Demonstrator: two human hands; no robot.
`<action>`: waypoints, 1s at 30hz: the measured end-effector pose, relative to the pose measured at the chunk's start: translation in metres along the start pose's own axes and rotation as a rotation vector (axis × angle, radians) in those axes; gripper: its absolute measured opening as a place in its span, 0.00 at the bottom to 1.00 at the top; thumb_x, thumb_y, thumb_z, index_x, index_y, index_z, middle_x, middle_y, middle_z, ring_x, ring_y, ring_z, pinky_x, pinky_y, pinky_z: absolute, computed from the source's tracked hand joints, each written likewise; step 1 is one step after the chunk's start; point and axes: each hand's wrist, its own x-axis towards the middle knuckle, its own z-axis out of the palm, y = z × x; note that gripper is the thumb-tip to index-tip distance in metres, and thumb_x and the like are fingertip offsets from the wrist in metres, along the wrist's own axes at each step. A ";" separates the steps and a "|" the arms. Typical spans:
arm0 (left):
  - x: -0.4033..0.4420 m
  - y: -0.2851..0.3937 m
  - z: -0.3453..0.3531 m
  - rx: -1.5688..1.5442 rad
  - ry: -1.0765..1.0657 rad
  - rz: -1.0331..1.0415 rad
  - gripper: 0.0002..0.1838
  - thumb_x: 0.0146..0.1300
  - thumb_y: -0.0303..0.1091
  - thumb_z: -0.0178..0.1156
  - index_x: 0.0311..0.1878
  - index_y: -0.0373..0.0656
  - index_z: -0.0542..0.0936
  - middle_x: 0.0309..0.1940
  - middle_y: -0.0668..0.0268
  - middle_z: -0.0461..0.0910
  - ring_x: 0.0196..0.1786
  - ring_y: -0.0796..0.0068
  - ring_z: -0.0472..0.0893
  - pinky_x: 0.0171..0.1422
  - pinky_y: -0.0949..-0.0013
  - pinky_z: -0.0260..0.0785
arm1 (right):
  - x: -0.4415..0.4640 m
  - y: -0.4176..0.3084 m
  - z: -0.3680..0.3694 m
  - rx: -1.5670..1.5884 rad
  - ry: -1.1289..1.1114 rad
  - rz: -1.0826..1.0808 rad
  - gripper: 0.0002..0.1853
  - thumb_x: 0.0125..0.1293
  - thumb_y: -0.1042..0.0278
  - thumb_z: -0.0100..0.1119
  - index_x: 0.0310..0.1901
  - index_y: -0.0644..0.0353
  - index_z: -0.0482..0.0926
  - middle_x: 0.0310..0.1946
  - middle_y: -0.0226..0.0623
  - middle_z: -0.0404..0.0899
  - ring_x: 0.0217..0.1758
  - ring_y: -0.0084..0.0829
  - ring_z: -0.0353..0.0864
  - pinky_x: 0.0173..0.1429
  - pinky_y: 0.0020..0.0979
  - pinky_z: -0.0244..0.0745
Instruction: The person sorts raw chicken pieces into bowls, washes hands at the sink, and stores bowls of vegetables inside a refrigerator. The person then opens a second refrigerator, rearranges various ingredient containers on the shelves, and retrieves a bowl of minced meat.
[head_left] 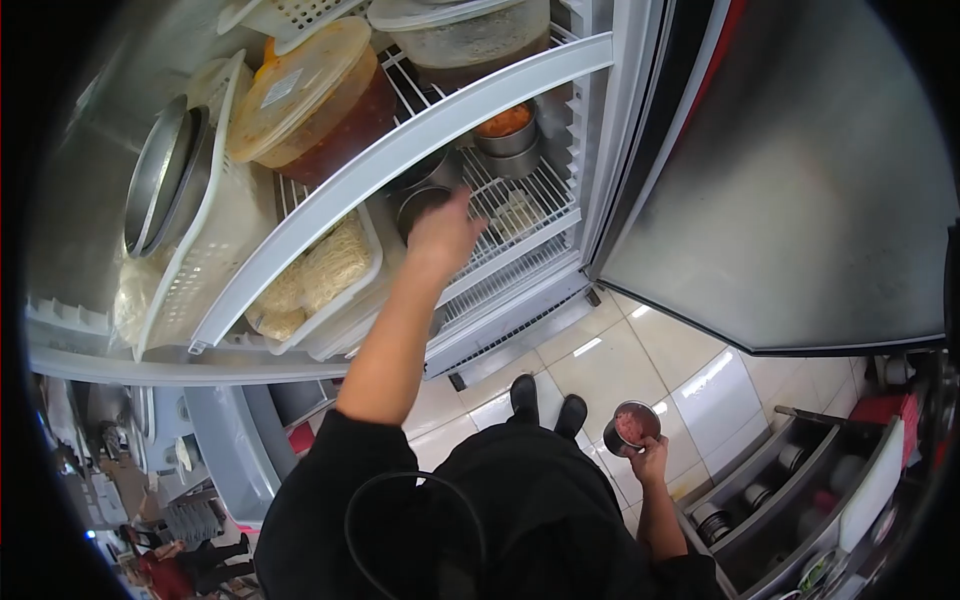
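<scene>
My left hand (pixel 445 235) reaches into the refrigerator, its fingers at the rim of a dark round metal container (pixel 418 205) on a wire shelf; they look closed on it, though the fingertips are partly hidden. Low on the right, my right hand (pixel 649 458) holds a small round metal container (pixel 625 416) with pink, minced-looking contents, out over the floor. Behind my left hand stand stacked metal containers (pixel 508 150), the top one filled with something orange. A tub of pale shredded or noodle-like food (pixel 325 265) sits left of my left forearm.
The refrigerator door (pixel 800 190) hangs open on the right. A white curved bar (pixel 410 145) crosses above my forearm. Large lidded tubs (pixel 300 95) fill the upper shelf. Drawers with metal containers (pixel 755 490) stand lower right. Another person (pixel 170 575) is far off, lower left.
</scene>
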 end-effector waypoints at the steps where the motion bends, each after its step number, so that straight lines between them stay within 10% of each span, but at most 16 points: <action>1: -0.014 -0.014 0.012 0.011 -0.118 -0.058 0.28 0.65 0.42 0.59 0.65 0.41 0.67 0.51 0.40 0.79 0.53 0.43 0.80 0.58 0.48 0.72 | 0.004 -0.003 0.000 0.002 -0.003 0.003 0.21 0.37 0.61 0.83 0.30 0.63 0.83 0.44 0.49 0.76 0.52 0.48 0.74 0.57 0.41 0.73; 7: -0.020 -0.049 0.087 -0.188 0.012 -0.311 0.22 0.66 0.43 0.58 0.58 0.39 0.71 0.45 0.34 0.79 0.50 0.37 0.80 0.55 0.45 0.72 | 0.035 -0.015 -0.002 -0.029 -0.072 -0.102 0.21 0.39 0.60 0.82 0.31 0.63 0.82 0.47 0.51 0.74 0.54 0.50 0.73 0.59 0.42 0.72; 13: -0.021 -0.031 0.080 -0.273 0.382 -0.082 0.20 0.63 0.47 0.63 0.48 0.41 0.76 0.46 0.34 0.78 0.49 0.33 0.78 0.53 0.47 0.73 | 0.051 -0.018 -0.005 -0.065 -0.010 -0.205 0.21 0.42 0.59 0.80 0.30 0.64 0.81 0.45 0.53 0.73 0.51 0.53 0.74 0.57 0.44 0.72; 15: -0.014 -0.032 0.066 -0.260 0.477 0.064 0.19 0.62 0.48 0.65 0.42 0.40 0.79 0.45 0.45 0.79 0.44 0.47 0.81 0.50 0.53 0.73 | 0.047 -0.026 -0.015 -0.042 -0.011 -0.174 0.20 0.44 0.58 0.78 0.30 0.64 0.81 0.44 0.53 0.73 0.50 0.52 0.74 0.55 0.44 0.72; 17: -0.009 -0.004 0.025 -0.382 0.441 -0.007 0.19 0.63 0.47 0.64 0.43 0.39 0.77 0.43 0.38 0.80 0.56 0.32 0.74 0.58 0.47 0.70 | 0.040 -0.026 -0.019 -0.006 -0.017 -0.142 0.20 0.44 0.58 0.78 0.31 0.65 0.82 0.43 0.52 0.73 0.50 0.51 0.73 0.55 0.44 0.72; 18: 0.008 -0.007 0.022 -0.190 0.561 0.089 0.21 0.64 0.52 0.63 0.43 0.40 0.79 0.42 0.47 0.80 0.44 0.47 0.81 0.51 0.54 0.72 | 0.037 -0.024 -0.019 0.015 -0.013 -0.131 0.19 0.44 0.59 0.78 0.31 0.65 0.82 0.43 0.52 0.74 0.50 0.51 0.73 0.55 0.43 0.72; 24: 0.102 0.034 0.002 0.171 0.747 0.030 0.28 0.72 0.51 0.49 0.65 0.38 0.69 0.57 0.49 0.76 0.57 0.57 0.78 0.65 0.54 0.72 | 0.009 0.004 -0.011 0.018 -0.029 -0.026 0.21 0.39 0.61 0.81 0.31 0.64 0.83 0.43 0.51 0.75 0.51 0.49 0.73 0.56 0.43 0.73; 27: 0.155 0.007 0.049 0.272 1.073 0.174 0.26 0.69 0.48 0.55 0.57 0.33 0.73 0.42 0.50 0.82 0.42 0.55 0.82 0.53 0.59 0.77 | -0.006 0.013 -0.007 0.048 -0.039 0.021 0.20 0.38 0.62 0.82 0.31 0.64 0.83 0.44 0.50 0.75 0.51 0.50 0.73 0.56 0.43 0.73; 30: 0.151 0.009 0.001 -0.062 0.294 0.118 0.32 0.67 0.62 0.52 0.59 0.42 0.77 0.49 0.49 0.83 0.55 0.49 0.79 0.62 0.55 0.69 | -0.014 0.017 -0.002 0.087 -0.040 0.070 0.20 0.39 0.63 0.82 0.30 0.64 0.82 0.45 0.51 0.75 0.50 0.50 0.74 0.56 0.42 0.73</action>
